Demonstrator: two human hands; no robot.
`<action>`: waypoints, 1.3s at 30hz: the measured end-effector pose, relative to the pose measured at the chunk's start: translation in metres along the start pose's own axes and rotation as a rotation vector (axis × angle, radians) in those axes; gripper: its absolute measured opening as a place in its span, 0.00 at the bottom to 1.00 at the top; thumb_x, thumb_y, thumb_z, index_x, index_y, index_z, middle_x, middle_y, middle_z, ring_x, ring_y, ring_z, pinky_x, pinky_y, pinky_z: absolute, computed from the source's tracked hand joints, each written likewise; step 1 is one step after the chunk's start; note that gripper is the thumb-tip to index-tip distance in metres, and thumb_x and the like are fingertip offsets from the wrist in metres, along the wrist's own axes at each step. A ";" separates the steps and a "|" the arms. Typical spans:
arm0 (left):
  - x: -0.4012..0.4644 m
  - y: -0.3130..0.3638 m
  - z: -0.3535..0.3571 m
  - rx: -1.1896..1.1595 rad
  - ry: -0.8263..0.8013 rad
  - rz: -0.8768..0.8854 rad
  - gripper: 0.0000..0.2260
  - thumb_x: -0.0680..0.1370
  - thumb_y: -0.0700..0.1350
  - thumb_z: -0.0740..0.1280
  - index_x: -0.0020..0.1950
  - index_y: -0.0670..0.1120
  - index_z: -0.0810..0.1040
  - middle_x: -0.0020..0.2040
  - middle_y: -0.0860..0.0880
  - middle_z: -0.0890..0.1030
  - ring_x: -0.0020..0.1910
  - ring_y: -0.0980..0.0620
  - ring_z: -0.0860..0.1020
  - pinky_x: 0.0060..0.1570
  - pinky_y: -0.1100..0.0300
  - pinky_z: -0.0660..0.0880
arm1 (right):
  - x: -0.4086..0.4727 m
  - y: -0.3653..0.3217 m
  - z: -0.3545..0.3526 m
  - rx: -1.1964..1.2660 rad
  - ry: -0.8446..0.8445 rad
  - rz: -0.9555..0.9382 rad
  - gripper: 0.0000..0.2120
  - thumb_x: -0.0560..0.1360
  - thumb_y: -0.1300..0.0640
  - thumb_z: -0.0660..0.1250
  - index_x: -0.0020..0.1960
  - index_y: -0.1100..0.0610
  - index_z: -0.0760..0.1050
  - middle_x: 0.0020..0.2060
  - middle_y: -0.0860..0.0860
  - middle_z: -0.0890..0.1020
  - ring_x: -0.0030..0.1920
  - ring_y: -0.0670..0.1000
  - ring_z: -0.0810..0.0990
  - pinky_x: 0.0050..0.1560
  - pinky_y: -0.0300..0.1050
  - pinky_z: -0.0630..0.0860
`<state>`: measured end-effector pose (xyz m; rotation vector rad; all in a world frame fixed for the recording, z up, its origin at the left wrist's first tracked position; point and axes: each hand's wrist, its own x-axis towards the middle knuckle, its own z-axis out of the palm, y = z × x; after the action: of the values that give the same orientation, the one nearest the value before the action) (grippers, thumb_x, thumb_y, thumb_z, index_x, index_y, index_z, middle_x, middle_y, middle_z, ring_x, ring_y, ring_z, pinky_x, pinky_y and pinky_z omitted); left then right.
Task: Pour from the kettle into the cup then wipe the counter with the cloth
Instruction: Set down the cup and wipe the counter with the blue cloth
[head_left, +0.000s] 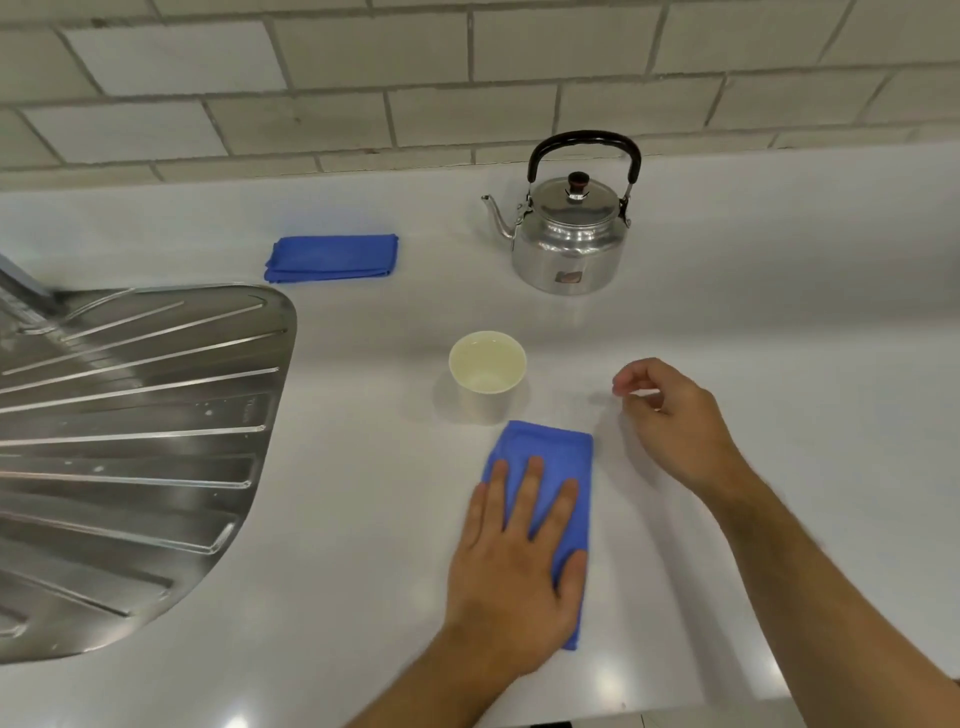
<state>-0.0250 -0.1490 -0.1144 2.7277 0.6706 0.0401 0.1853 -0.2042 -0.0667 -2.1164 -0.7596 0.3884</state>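
A shiny metal kettle (569, 236) with a black arched handle stands upright at the back of the white counter (779, 312), spout pointing left. A pale cup (487, 373) stands in front of it, its inside pale and glossy. Just below the cup lies a folded blue cloth (550, 457). My left hand (519, 566) rests flat on this cloth, fingers spread, pressing it to the counter. My right hand (670, 415) hovers to the right of the cup with fingers loosely curled and nothing in them.
A second folded blue cloth (332, 258) lies at the back left of the counter. A ribbed steel sink drainer (130, 441) fills the left side. A tiled wall (467, 78) runs behind the counter.
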 end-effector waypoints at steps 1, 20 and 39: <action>0.010 0.010 0.004 -0.007 0.000 0.012 0.28 0.79 0.62 0.48 0.79 0.57 0.51 0.80 0.49 0.47 0.78 0.42 0.42 0.75 0.43 0.43 | -0.003 0.000 -0.003 0.006 0.000 0.005 0.13 0.76 0.66 0.62 0.47 0.49 0.77 0.46 0.46 0.83 0.41 0.43 0.81 0.39 0.27 0.72; 0.063 -0.106 -0.062 -0.149 0.316 -0.186 0.14 0.74 0.36 0.61 0.55 0.44 0.81 0.60 0.45 0.80 0.61 0.43 0.75 0.60 0.50 0.71 | -0.002 0.002 0.074 -0.730 -0.113 -0.200 0.26 0.82 0.51 0.54 0.79 0.51 0.56 0.78 0.50 0.58 0.78 0.56 0.54 0.74 0.54 0.54; 0.095 -0.147 -0.047 0.138 0.064 -0.316 0.28 0.78 0.62 0.36 0.78 0.57 0.39 0.80 0.55 0.44 0.79 0.52 0.42 0.76 0.47 0.42 | 0.096 0.032 0.032 -0.746 -0.482 -0.638 0.25 0.83 0.45 0.47 0.79 0.43 0.50 0.78 0.40 0.55 0.78 0.46 0.47 0.76 0.44 0.45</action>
<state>-0.0108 0.0315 -0.1221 2.7231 1.1538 0.0071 0.2550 -0.1376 -0.1125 -2.2777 -2.0426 0.2816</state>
